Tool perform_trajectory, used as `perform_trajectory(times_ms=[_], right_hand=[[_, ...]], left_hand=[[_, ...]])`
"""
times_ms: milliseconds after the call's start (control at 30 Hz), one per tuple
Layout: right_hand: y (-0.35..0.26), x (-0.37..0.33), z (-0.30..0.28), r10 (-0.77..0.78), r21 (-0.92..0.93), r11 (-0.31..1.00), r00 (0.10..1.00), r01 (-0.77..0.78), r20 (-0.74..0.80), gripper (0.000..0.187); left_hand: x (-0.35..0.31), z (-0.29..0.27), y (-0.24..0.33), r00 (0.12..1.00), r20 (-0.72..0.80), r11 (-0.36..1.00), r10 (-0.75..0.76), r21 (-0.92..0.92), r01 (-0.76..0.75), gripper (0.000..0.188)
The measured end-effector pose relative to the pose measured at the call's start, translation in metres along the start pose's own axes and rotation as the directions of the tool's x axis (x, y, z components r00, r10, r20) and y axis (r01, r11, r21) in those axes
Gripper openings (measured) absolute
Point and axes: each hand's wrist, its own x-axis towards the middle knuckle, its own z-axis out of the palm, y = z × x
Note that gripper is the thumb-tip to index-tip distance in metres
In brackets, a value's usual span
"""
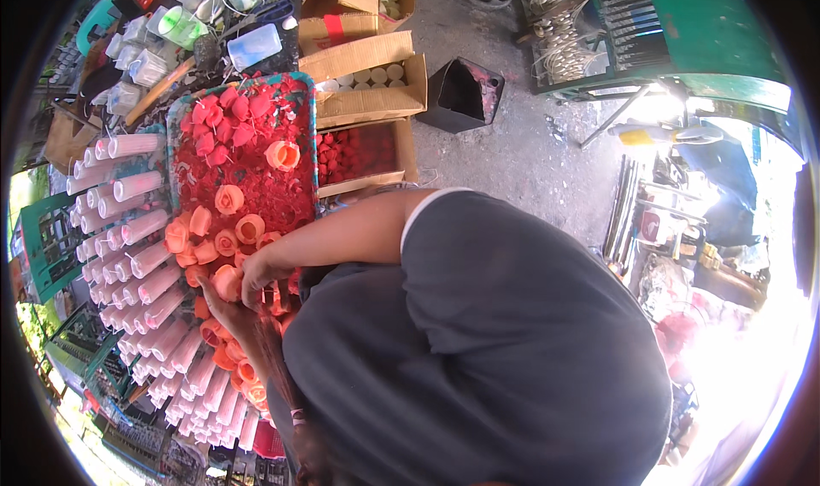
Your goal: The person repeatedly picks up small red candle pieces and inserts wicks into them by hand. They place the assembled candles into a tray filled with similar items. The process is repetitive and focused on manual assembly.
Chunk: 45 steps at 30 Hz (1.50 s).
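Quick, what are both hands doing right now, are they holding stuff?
Left hand: closed around an orange flower.
Right hand: fingers curled beside that flower; can't tell if it's gripping anything.

Room lies over the tray [315, 140] beyond the clustered orange flowers [225, 243], with pink candles [137, 185] blocking its left.

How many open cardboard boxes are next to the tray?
3 beside the tray: farthest box with red tape, middle box holding white cylinders, nearest box holding red pieces. More may be hidden.
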Motion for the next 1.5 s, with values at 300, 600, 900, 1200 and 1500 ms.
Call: perform_trajectory(times_ms=[300,600,900,1200,1500], right_hand=[[-0.007,0.011,0.009,-0.087,-0.189,0.982,0.944,0.026,-0.319,0.029],[-0.024,-0.012,0.011,-0.177,-0.716,0.695,0.951,-0.062,-0.254,0.036],[-0.025,0.005,0.021,-0.518,-0.945,0.324,0.845,0.052,-0.131,0.041],[-0.058,-0.016,0.046,0.18,-0.247,0.94,0.957,-0.236,-0.229,0.023],[-0.082,-0.042,-0.081,-0.38,-0.869,0.368,0.799,-0.331,-0.465,0.045]], left_hand=[[-0.012,0.001,-0.018,0.832,0.069,0.695,0.551,0.513,-0.503,0.034],[-0.008,0.02,-0.009,0.617,-0.055,0.475,0.785,0.693,-0.542,0.042],[0.006,0.018,0.022,0.896,-0.439,0.755,-0.065,-0.609,-0.243,0.019],[0.028,-0.014,0.017,0.861,-0.506,0.633,0.048,-0.652,-0.418,0.016],[0.007,-0.064,0.057,0.44,-0.73,0.774,0.523,0.19,-0.604,0.032]])
